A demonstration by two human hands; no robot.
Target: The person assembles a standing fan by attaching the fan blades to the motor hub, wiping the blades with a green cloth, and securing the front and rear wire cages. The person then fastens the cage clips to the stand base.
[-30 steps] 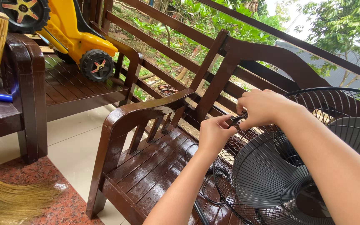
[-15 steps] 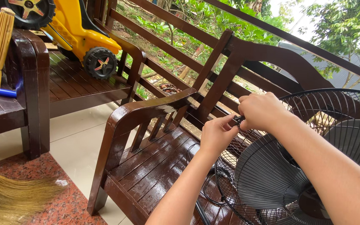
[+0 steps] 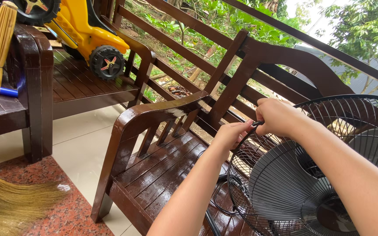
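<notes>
Both hands meet at the far left rim of the black fan guard (image 3: 285,175), which lies on the dark wooden chair (image 3: 154,170). Left hand (image 3: 230,135) and right hand (image 3: 278,117) pinch what appears to be a small clip there.

Dark brown wooden chair (image 3: 154,175) in the middle of the frame, wet and shiny, with a black fan (image 3: 302,183) and its cord (image 3: 219,203) on the seat. Upper left: wooden bench (image 3: 84,89) carrying a yellow toy car (image 3: 84,30).
</notes>
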